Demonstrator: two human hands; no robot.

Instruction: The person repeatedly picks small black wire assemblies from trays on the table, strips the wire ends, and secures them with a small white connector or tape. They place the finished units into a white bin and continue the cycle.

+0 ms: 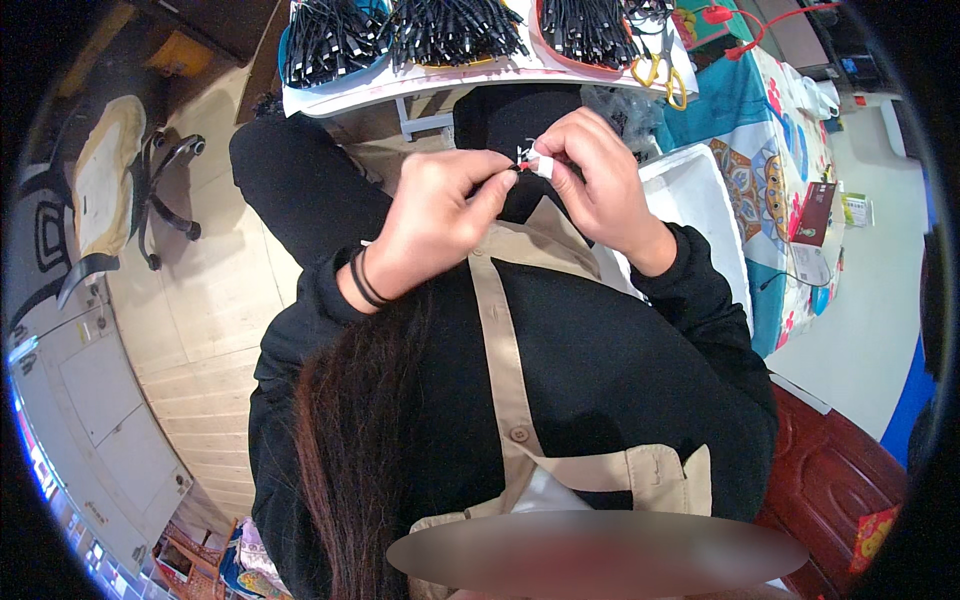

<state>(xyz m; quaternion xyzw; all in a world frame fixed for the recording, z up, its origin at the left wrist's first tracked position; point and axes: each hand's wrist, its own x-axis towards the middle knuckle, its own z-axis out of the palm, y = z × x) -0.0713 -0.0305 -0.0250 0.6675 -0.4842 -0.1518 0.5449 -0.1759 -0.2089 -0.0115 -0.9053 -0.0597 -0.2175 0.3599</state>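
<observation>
Both hands meet above my lap, near the white table's front edge. My left hand (450, 210) is closed in a pinch, thumb against forefinger, at the near end of a small red-and-white piece (528, 162). My right hand (605, 185) pinches a small white tab (543, 166) at the other side of that piece. Fingertips hide most of it, so its exact kind does not show. Just beyond, black cables with light plugs lie in a teal bin (288, 62), a yellow-edged bin (460, 65) and a red-edged bin (590, 67).
Yellow-handled scissors (662, 78) hang over the right edge of the white table (350, 98). A white box (700, 180) stands at my right, beside a table with a patterned teal cloth (715, 105). An office chair (105, 180) is at the left; a dark red chair (825, 470) is at lower right.
</observation>
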